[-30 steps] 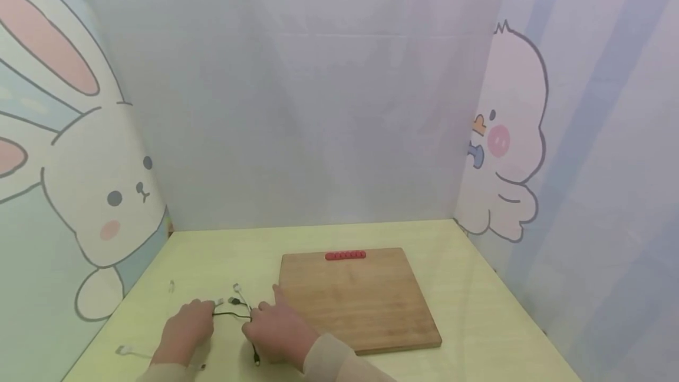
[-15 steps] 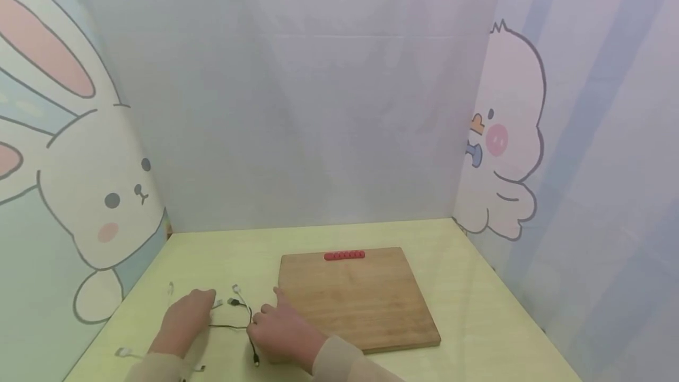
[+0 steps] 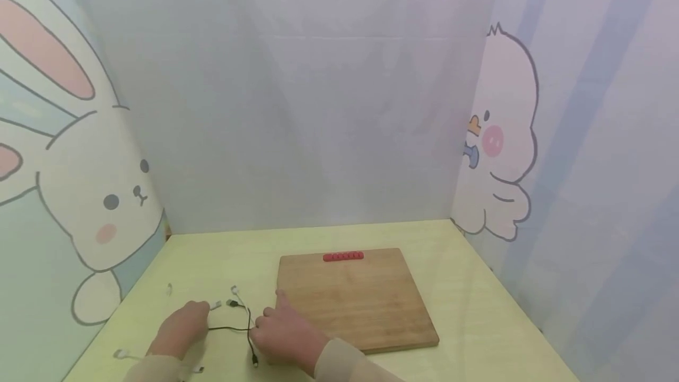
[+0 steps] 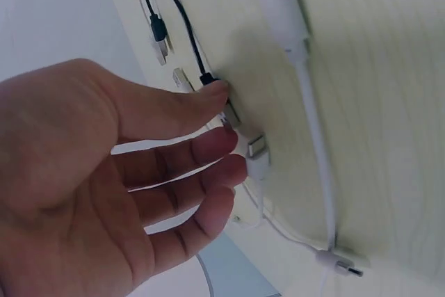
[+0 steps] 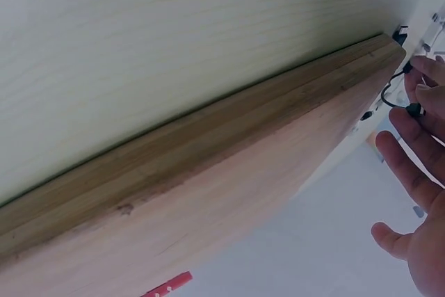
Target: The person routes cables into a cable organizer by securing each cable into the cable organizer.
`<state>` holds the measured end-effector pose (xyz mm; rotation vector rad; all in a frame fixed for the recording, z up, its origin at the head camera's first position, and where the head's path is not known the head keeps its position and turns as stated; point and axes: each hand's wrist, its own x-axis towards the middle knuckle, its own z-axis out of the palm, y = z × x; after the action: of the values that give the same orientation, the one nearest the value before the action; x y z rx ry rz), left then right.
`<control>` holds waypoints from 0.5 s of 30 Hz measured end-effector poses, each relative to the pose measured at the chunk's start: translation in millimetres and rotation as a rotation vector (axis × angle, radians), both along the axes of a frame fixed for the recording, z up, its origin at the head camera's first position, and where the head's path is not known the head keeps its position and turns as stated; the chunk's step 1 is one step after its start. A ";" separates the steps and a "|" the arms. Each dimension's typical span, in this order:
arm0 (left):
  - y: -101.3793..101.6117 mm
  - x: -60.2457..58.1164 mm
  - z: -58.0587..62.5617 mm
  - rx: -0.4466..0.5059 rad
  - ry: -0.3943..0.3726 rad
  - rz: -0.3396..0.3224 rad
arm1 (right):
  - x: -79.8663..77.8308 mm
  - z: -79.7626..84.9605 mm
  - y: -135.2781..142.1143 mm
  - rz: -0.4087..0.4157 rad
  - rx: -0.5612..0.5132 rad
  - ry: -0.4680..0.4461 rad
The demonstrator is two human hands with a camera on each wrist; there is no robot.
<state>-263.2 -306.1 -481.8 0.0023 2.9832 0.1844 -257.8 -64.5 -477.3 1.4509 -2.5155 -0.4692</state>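
My left hand [image 3: 183, 324] pinches the metal plug end of a black USB cable [image 4: 185, 19] between thumb and index finger; its other fingers are bent loosely below. From there the black cable runs across to my right hand [image 3: 289, 335], whose thumb and fingertips pinch it beside the board's left edge, one finger sticking out. Black cable also curves between a USB plug [image 3: 233, 303] behind and a small black plug [image 3: 255, 361] in front. A white plug [image 3: 214, 305] shows just past my left fingertips, and a white USB-C plug [image 4: 258, 163] lies under them.
A wooden board [image 3: 366, 311] lies right of my hands, a red notched strip [image 3: 343, 256] along its far edge. White cables lie on the left: a white plug [image 3: 234, 290] behind, a white USB plug [image 3: 122, 353] near front, and a small one [image 3: 170, 289] farther left.
My left hand rose away, then came back slightly nearer and left, still pinching the black cable. The stretch between the hands now lies closer to me. My right hand shifted slightly right.
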 end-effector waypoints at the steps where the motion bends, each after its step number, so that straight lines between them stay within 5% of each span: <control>1: 0.2 0.2 -0.7 -0.002 0.003 -0.005 | 0.4 -0.6 0.1 -0.002 0.002 0.005; 15: 3.3 -10.1 2.4 0.000 0.103 -0.030 | 5.4 -3.8 2.5 0.041 0.025 0.098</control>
<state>-273.3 -302.9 -479.3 0.0576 3.0839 0.1855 -252.4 -61.9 -481.1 1.4488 -2.4072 -0.5523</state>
